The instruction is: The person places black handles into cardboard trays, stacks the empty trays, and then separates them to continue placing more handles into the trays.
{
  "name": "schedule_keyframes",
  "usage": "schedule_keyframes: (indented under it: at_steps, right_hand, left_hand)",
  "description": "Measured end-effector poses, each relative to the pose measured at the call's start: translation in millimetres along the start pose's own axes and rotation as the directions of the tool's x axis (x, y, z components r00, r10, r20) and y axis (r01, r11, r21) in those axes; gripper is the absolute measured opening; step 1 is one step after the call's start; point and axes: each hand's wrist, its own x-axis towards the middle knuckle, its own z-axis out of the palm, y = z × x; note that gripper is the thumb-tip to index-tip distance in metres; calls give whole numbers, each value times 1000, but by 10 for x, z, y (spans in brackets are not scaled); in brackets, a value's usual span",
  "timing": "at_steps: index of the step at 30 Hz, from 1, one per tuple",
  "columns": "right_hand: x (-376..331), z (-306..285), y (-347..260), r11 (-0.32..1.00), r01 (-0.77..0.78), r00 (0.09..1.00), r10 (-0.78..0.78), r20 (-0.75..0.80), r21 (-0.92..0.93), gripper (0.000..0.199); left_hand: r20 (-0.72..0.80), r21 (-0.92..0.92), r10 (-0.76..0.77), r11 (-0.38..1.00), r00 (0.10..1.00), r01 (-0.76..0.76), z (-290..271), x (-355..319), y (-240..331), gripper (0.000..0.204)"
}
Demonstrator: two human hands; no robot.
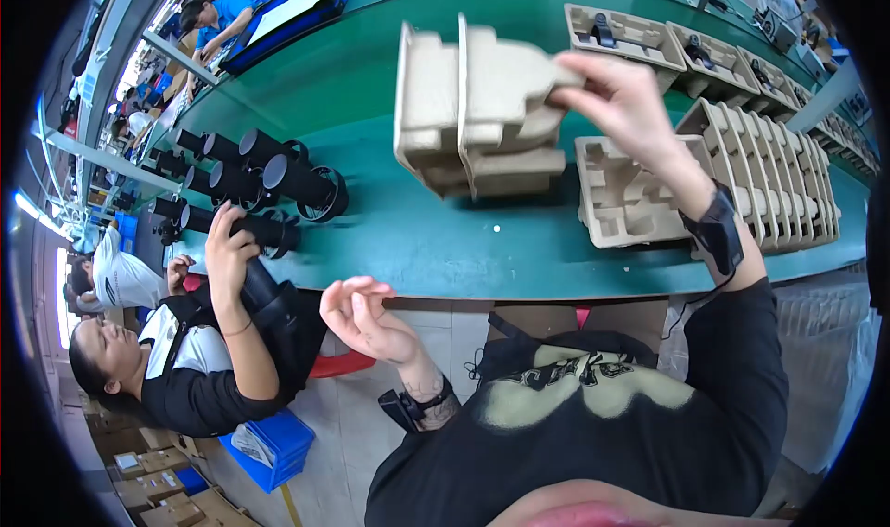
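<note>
My right hand (619, 101) grips the edge of two moulded pulp trays (505, 91), tan and deeply shaped, one behind the other. They are held on edge above the green table (408, 249), slightly smeared by motion. Held off the table's front edge, my left hand (366, 321) has its fingers loosely curled and apart, with nothing in it. Below my right wrist lies another pulp tray (616, 235), its moulded hollows facing up. It sits against a row of similar pulp trays (765, 170) standing on edge.
Several black cylinders with ring-shaped ends (297, 179) stand on the table at the left. A co-worker (213, 351) sits there, one hand at the cylinders. Along the back right, pulp trays (626, 50) hold black parts. A blue crate (278, 448) is on the floor.
</note>
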Motion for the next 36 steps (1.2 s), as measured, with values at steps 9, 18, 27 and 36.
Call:
schedule_keyframes:
  at_steps: [9, 18, 27, 36]
  right_hand:
    - [-415, 146, -15, 833, 502, 830, -388, 400, -235, 40]
    - [-473, 386, -437, 953, 240, 732, -51, 680, -186, 57]
    - [-499, 560, -138, 951, 273, 678, -84, 730, -144, 49]
    - [75, 422, -218, 931, 330, 936, -302, 181, -155, 41]
  left_hand:
    - [142, 94, -8, 996, 990, -6, 99, -31, 21, 26]
    - [458, 381, -386, 899, 801, 215, 514, 136, -154, 36]
    - [204, 137, -451, 892, 869, 431, 203, 7, -226, 33]
    - [121, 136, -348, 934, 930, 332, -158, -51, -203, 30]
